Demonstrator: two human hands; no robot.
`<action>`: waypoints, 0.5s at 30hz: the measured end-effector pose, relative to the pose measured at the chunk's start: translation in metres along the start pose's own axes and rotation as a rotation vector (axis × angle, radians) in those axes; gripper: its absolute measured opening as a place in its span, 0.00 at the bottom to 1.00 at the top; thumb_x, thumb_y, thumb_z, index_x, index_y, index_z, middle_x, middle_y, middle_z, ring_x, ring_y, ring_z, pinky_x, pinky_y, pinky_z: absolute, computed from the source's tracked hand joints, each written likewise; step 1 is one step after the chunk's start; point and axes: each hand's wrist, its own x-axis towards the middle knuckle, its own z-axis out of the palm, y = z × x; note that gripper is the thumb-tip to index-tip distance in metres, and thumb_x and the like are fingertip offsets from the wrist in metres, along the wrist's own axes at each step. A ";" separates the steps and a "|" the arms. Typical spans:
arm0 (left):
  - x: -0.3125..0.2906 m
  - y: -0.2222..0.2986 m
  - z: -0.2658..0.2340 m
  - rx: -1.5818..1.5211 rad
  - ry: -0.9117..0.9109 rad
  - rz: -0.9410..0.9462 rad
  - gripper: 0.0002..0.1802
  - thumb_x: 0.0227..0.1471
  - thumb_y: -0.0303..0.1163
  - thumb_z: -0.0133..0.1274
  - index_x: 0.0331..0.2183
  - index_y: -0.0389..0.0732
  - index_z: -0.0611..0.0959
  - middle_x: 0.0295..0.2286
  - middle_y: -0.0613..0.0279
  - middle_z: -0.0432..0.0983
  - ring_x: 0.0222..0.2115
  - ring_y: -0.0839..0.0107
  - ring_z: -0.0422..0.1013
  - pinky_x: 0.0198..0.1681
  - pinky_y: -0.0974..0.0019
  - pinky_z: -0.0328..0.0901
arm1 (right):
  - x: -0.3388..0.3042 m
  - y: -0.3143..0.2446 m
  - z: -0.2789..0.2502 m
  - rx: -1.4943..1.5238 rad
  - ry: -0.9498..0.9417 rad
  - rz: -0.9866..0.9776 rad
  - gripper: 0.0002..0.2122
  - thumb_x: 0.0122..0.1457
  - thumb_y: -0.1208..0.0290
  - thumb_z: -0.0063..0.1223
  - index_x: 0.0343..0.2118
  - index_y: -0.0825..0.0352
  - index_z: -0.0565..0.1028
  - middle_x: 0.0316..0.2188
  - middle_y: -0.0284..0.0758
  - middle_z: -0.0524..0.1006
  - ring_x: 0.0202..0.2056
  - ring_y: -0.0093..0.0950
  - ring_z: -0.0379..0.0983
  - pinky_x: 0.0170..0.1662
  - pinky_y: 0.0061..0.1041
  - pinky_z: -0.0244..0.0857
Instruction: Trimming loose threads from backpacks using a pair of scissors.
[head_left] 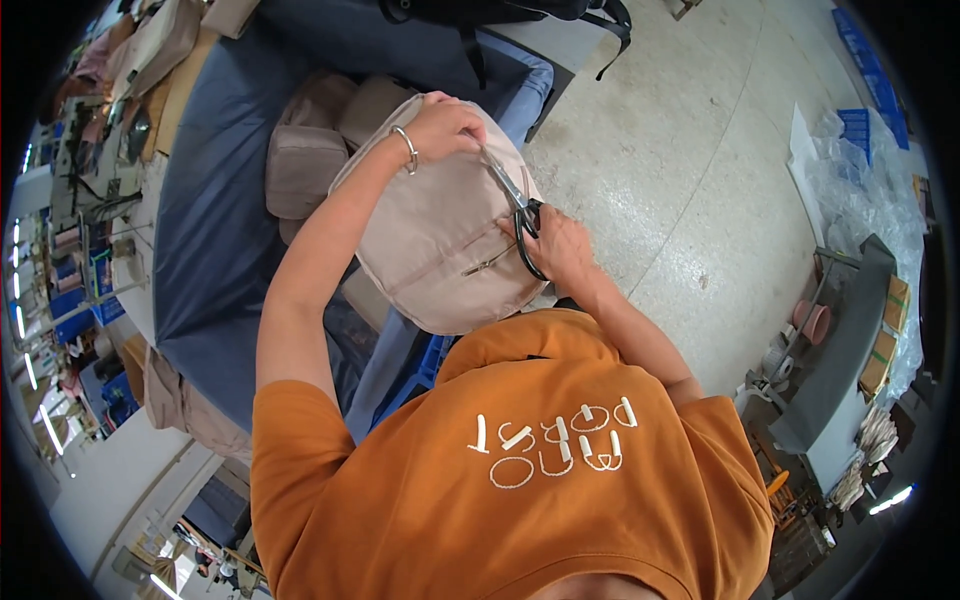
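Nearest: orange short-sleeved top, worn by the person, white lettering across it, fills bottom middle. Both forearms reach up from it.

Main item: beige fabric bag, rounded outline, spread flat-ish in front of the wearer, partly over the blue fabric-lined bin; its right side shows against the pale floor. Lower edge comes right up to the top. Short zipper with metal pull on the bag's face, lower right.

Left grip: bare hand, fingers curled closed on the bag's upper edge, thumb side down toward the scissor tips. Whether a thread is pinched there: too small to tell. Silver bracelet on that wrist.

Right grip: closed around the black handles of metal scissors, over the bag's right part. Blades point up-left, tips just beside the left fingers. Blade gap unclear.

Inside the bin, left of the bag: more beige bags, partly hidden. Top edge: black bag with straps, on a pale counter. Far right: clear plastic sheeting, blue crate, pink bucket. Left rim: cluttered workshop, warped.
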 end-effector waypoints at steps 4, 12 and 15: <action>0.003 -0.001 0.002 -0.014 0.000 0.010 0.06 0.48 0.39 0.56 0.28 0.50 0.83 0.26 0.70 0.76 0.39 0.72 0.69 0.58 0.59 0.45 | -0.002 0.000 0.003 0.033 -0.038 0.058 0.33 0.55 0.38 0.51 0.27 0.75 0.73 0.23 0.53 0.77 0.27 0.50 0.77 0.30 0.43 0.70; 0.007 -0.004 0.003 -0.023 -0.041 0.003 0.05 0.46 0.38 0.58 0.28 0.49 0.83 0.27 0.70 0.76 0.38 0.72 0.69 0.58 0.58 0.46 | 0.003 0.012 0.009 0.075 -0.035 0.094 0.29 0.55 0.42 0.54 0.26 0.73 0.74 0.23 0.53 0.77 0.28 0.51 0.76 0.31 0.44 0.69; 0.005 -0.009 -0.008 -0.017 0.063 0.036 0.06 0.44 0.37 0.60 0.28 0.49 0.83 0.29 0.69 0.77 0.38 0.72 0.70 0.58 0.59 0.46 | 0.001 0.036 0.030 0.131 -0.049 0.055 0.25 0.56 0.47 0.55 0.25 0.73 0.74 0.23 0.54 0.76 0.29 0.53 0.74 0.31 0.45 0.67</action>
